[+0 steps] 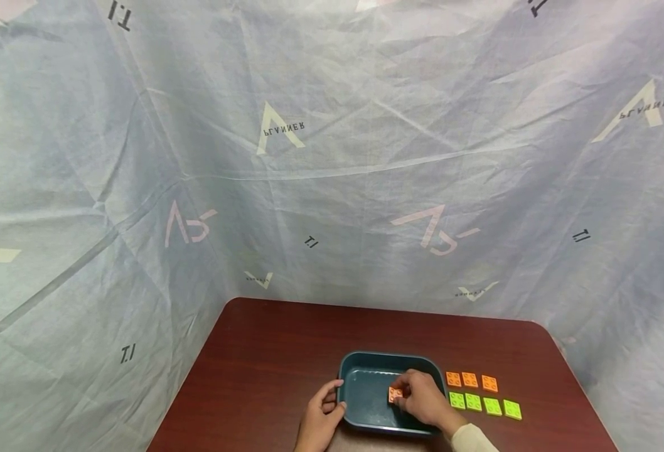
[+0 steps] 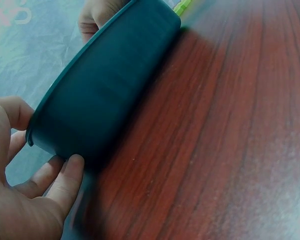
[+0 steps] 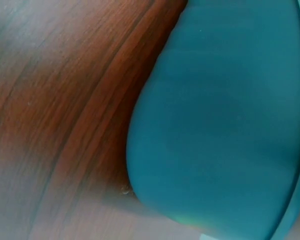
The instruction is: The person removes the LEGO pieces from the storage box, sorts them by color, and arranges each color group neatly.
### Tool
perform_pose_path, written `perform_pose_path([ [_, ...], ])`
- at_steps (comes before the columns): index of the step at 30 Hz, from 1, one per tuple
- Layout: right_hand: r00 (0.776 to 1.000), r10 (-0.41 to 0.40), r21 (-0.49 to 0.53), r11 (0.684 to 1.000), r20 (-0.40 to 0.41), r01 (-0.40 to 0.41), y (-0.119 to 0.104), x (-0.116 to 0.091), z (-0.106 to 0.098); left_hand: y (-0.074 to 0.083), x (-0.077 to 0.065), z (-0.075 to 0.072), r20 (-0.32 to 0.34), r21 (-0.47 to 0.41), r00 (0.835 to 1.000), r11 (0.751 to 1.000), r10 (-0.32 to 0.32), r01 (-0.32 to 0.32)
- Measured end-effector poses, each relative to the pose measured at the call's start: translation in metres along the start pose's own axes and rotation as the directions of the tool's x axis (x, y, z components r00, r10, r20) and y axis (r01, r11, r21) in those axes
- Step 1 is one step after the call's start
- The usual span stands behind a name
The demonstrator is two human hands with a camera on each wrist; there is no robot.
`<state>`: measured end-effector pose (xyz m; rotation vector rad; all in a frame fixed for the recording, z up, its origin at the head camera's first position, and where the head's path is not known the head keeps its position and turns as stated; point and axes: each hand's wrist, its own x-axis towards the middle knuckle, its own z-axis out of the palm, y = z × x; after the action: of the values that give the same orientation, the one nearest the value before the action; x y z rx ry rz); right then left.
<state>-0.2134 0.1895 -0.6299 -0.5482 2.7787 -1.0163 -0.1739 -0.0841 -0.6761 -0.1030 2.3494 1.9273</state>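
A dark teal tray (image 1: 370, 402) sits near the front of the table. My left hand (image 1: 319, 417) holds its left end; in the left wrist view, the fingers (image 2: 70, 175) of that hand touch the rim and the lower outer wall. Over the tray's inside, my right hand (image 1: 422, 397) pinches an orange building brick (image 1: 395, 395) with studs on top. The right wrist view is filled mostly by the tray's outer wall (image 3: 215, 110), and neither the right hand's fingertips nor the brick show there.
Right of the tray lie two rows of bricks: three orange bricks (image 1: 470, 380) behind, several lime-green bricks (image 1: 473, 402) in front. The reddish-brown table (image 1: 264, 364) has rounded back corners. Printed grey cloth (image 1: 332, 188) hangs behind and beside it.
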Motion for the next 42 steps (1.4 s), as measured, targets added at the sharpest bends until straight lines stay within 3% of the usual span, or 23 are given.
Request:
perform_pose_path([
  [5, 0.999, 0.040, -0.003, 0.999, -0.025, -0.040, 0.000, 0.000, -0.002, 0.000, 0.000, 0.000, -0.009, 0.004, 1.000, 1.000, 0.021, -0.021],
  [13, 0.994, 0.009, 0.013, 1.000, -0.112, -0.008, 0.000, -0.001, -0.016, -0.002, 0.000, 0.001, -0.017, 0.007, 1.000, 1.000, 0.018, -0.018],
  [24, 0.990, 0.090, 0.041, 0.995, -0.108, -0.086, -0.001, -0.006, -0.031, -0.002, 0.000, 0.000, -0.017, 0.022, 1.000, 1.000, 0.005, -0.005],
  [29, 0.988, 0.068, 0.030, 0.997, -0.136, -0.065, -0.005, -0.011, -0.038, -0.001, -0.001, 0.000, -0.020, 0.038, 1.000, 0.999, 0.012, -0.011],
  [35, 0.974, 0.049, -0.003, 0.999, -0.219, -0.051, -0.006, -0.017, -0.047, -0.001, -0.003, 0.002, -0.034, 0.030, 0.999, 0.999, 0.012, -0.011],
  [42, 0.956, 0.094, -0.007, 0.995, -0.277, -0.100, 0.003, -0.024, -0.054, -0.003, -0.004, 0.003, -0.048, 0.015, 0.998, 0.999, 0.037, -0.037],
])
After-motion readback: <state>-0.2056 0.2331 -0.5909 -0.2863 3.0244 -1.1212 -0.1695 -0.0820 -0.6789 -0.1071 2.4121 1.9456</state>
